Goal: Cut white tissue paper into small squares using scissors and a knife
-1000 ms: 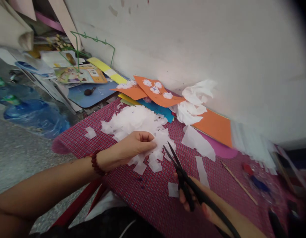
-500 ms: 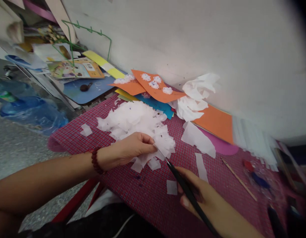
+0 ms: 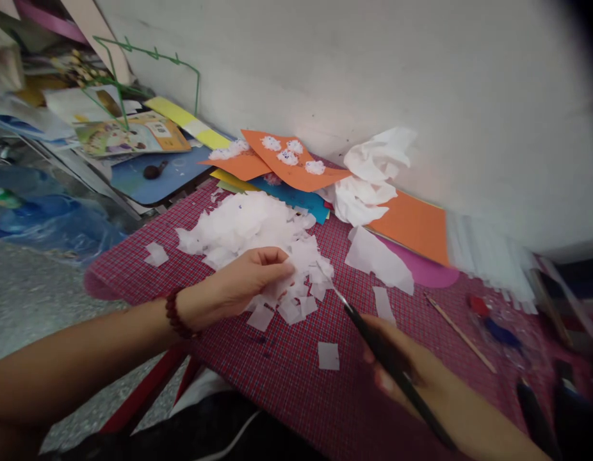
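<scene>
My left hand (image 3: 258, 275), with a dark bead bracelet on the wrist, is closed in a pinch on a thin white piece of paper, mostly hidden by the fingers. It is over the front of a pile of white paper pieces (image 3: 248, 218). My right hand (image 3: 402, 358) grips a slim tool with a long black handle (image 3: 373, 336) and a thin metal tip. The tip points up and left towards the pile, apart from my left hand. A white paper square (image 3: 328, 356) lies flat left of my right hand.
The red checked table (image 3: 287, 365) meets a pale wall. Behind the pile are orange sheets (image 3: 287, 169) with white tufts, and crumpled white paper (image 3: 368, 186). To the right lie a white strip (image 3: 383, 304), a wooden stick (image 3: 460, 333) and a plastic packet (image 3: 503, 336).
The metal tip has moved away from my left fingers, and my right hand has shifted right and down. My left hand has drawn slightly left with the paper.
</scene>
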Demonstrator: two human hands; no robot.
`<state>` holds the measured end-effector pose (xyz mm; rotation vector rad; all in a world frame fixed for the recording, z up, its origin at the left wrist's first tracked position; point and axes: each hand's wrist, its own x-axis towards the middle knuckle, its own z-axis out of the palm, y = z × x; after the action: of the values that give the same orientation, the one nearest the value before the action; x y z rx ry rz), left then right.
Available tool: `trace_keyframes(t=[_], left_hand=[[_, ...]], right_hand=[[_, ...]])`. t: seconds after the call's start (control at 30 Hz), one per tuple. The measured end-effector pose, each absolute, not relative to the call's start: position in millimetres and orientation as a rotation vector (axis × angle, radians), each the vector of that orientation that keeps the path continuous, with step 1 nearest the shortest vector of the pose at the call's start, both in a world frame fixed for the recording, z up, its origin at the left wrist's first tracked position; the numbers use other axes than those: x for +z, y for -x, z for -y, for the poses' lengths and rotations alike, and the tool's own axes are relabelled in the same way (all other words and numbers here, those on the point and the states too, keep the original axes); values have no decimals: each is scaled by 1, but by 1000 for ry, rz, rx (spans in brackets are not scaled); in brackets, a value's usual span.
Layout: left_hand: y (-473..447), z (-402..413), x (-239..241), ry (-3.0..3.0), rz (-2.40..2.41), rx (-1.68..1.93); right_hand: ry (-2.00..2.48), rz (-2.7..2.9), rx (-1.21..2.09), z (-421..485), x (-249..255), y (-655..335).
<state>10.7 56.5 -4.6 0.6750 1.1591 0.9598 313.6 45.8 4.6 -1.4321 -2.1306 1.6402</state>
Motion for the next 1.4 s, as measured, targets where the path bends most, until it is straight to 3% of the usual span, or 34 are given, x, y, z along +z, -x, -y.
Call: trace_keyframes(t=[0.77, 1.23, 1.4], left_hand=[[-9, -49, -12, -704, -1073, 682], [-4, -47, -10, -658, -1182, 984], [-11, -46, -12, -624, -1196, 920]], right_hand=[[1398, 2052, 1764, -49, 5, -281], [1404, 2263, 1673, -46, 14, -296], [1391, 2255, 1697, -46, 11, -291]])
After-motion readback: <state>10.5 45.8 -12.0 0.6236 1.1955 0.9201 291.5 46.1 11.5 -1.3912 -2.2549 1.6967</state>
